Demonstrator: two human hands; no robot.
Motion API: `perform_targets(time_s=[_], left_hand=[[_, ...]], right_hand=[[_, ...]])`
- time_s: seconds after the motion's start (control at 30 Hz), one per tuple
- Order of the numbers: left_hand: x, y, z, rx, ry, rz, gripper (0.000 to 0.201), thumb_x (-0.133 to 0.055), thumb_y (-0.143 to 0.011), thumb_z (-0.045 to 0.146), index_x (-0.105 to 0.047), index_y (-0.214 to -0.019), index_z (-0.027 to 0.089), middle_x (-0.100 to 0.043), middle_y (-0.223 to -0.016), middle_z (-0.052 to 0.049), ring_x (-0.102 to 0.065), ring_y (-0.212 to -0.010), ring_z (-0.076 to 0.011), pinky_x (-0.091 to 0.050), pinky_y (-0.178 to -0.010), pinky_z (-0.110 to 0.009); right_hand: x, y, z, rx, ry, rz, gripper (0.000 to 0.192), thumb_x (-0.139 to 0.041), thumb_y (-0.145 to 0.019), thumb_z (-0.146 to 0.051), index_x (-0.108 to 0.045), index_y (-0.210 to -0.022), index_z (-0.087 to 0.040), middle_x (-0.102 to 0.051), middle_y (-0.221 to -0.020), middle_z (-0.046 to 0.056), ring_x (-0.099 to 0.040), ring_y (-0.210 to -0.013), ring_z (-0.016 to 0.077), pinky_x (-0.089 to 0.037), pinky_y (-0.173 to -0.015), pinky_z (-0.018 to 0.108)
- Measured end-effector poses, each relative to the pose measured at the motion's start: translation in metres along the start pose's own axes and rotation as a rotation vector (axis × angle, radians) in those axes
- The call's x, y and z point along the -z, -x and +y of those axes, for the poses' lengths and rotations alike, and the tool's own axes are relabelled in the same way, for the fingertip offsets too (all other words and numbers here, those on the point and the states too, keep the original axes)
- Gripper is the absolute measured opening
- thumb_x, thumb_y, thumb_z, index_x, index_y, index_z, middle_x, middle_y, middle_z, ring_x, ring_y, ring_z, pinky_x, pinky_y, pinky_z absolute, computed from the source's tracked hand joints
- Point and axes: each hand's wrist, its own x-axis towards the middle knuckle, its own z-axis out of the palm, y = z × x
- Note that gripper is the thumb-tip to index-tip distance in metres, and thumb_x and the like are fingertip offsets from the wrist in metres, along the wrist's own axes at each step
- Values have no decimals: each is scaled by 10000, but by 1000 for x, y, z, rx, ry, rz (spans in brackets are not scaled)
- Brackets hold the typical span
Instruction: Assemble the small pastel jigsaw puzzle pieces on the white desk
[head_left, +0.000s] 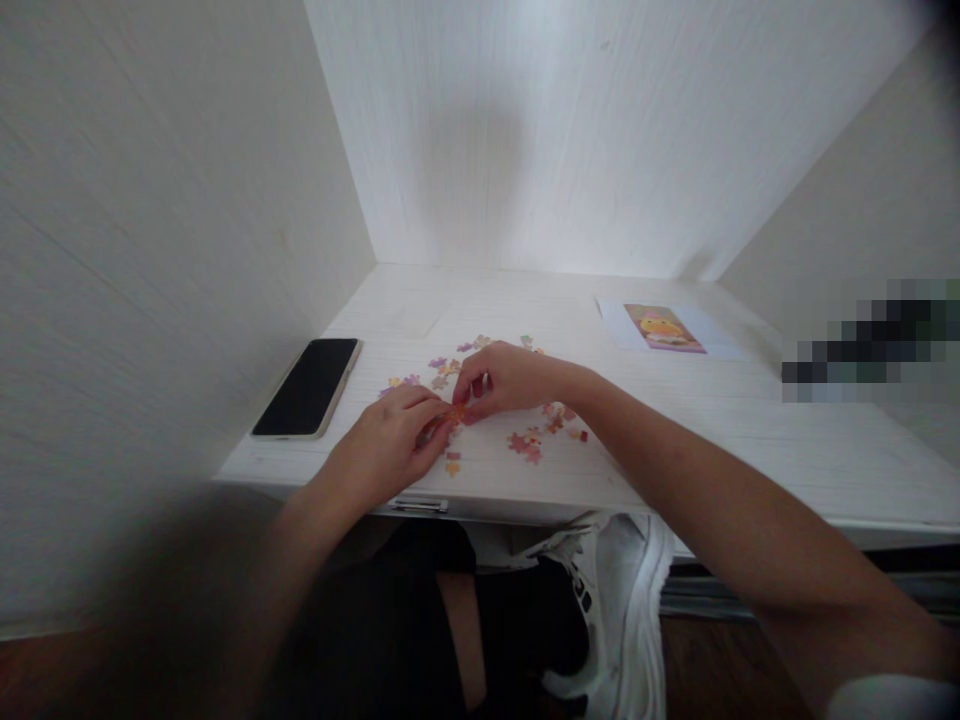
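White desk [697, 410], left hand [397, 435] and right hand [517, 380] in pinched grip on orange puzzle pieces [458, 411], unreadable marks [586, 605] on cloth [634, 590]

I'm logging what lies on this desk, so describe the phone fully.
The phone lies flat, screen up, on the white desk, close beside the left wall; whether they touch is unclear. Its rounded rectangle shows a dark screen inside a pale, beige-looking rim. The left hand is apart from it.

Puzzle pieces [517, 443], phone [309, 388], picture [664, 328] on white desk [712, 430]
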Motion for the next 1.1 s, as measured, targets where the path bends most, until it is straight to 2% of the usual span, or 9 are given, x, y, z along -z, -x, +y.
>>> perform_targets(time_s=[0.23, 0.37, 0.63, 1.1], left_hand=[[0, 4, 3, 13, -27, 0, 247, -488, -955, 296, -684, -1039, 172, -688, -1047, -91, -611, -986, -240, -498, -893, -395], [0, 6, 3, 13, -13, -4, 255, -495, -951, 300, -685, -1056, 167, -692, -1050, -90, -615, -988, -240, -499, -898, -395], [-1, 5, -3, 17, 25, 32, 252, -493, -954, 311, -675, -1053, 167, -697, -1033, -91, -617, -990, -239, -495, -892, -388], [-1, 6, 1, -35, 29, 48, 247, -492, -951, 280, -683, -1058, 166, -699, -1065, -95, -628, -1008, -230, -500, -928, -382]], right_hand=[[1, 1, -1, 5, 10, 0, 179, -718, -766, -266, -762, -912, -174, -736, -831, 31, -592, -708, 123, -439, -685, 260], [-1, -1, 3, 0, 28, 19, 230, -740, -747, -276, -752, -937, -149, -725, -828, 46, -597, -709, 127, -443, -672, 257], [-2, -3, 9, 26, -2, 11, 197, -736, -752, -303, -760, -895, -170, -720, -804, 33, -605, -712, 125, -443, -669, 254], [-2, -3, 9, 43, 11, -3, 174, -719, -773, -289, -786, -901, -191, -735, -819, 32, -607, -713, 118, -441, -687, 252]])
